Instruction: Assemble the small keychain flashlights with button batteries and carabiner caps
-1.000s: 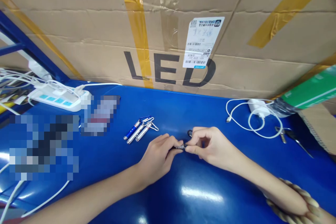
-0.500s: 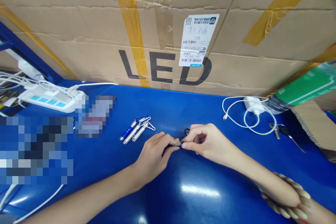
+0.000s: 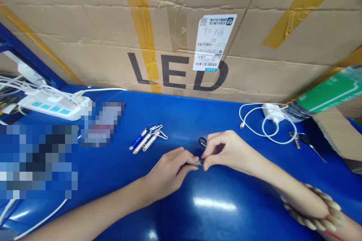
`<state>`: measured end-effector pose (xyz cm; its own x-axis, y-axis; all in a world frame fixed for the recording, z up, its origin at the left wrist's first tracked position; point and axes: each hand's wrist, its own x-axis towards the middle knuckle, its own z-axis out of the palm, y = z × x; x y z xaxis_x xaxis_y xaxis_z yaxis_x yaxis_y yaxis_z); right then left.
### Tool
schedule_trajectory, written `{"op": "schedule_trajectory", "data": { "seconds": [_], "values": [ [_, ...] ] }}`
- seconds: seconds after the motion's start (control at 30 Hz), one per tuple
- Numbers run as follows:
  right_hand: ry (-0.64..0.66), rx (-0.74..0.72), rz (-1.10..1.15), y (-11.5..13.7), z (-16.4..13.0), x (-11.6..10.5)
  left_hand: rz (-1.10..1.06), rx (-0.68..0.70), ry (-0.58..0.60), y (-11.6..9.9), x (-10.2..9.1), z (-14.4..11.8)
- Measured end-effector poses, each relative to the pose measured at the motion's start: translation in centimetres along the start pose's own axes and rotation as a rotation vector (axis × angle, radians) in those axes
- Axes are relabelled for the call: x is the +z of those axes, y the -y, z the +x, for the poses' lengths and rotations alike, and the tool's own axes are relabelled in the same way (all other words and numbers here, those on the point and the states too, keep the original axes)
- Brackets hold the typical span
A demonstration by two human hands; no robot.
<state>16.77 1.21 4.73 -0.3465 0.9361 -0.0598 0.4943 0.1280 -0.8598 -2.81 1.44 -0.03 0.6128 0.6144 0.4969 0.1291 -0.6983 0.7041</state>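
My left hand (image 3: 169,171) and my right hand (image 3: 226,152) meet over the blue table (image 3: 215,211), both pinching one small keychain flashlight (image 3: 197,163). Its metal middle shows between my fingertips. A dark clip ring (image 3: 202,141) sticks out just behind my right fingers. Most of the flashlight body is hidden in my left palm. Three more keychain flashlights (image 3: 147,139), one blue and two silver, lie side by side on the table to the left of my hands.
A large cardboard box (image 3: 181,37) marked LED stands along the back. A white power strip (image 3: 53,106) with cables sits at the left. At the right lie a white charger and cable (image 3: 268,120), keys (image 3: 302,140) and a green-labelled bottle (image 3: 325,98). Blurred patches cover things at the left.
Both hands have shifted slightly toward me and down with the flashlight still pinched between them. The view has moved a little; the other things stay put.
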Motion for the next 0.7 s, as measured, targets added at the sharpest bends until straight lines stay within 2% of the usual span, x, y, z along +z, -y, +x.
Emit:
{"op": "schedule_trajectory", "data": {
  "seconds": [0.3, 0.5, 0.7],
  "values": [
    [0.012, -0.036, -0.036, 0.7, 0.1, 0.2, -0.107, -0.049, -0.015, -0.4, 0.5, -0.5],
    [-0.005, -0.095, -0.081, 0.7, -0.3, 0.3, -0.017, -0.102, 0.018, -0.5, 0.0, -0.3],
    [-0.02, -0.179, -0.239, -0.1, -0.6, 0.5, 0.13, 0.011, 0.024, 0.3, -0.6, 0.1]
  ]
}}
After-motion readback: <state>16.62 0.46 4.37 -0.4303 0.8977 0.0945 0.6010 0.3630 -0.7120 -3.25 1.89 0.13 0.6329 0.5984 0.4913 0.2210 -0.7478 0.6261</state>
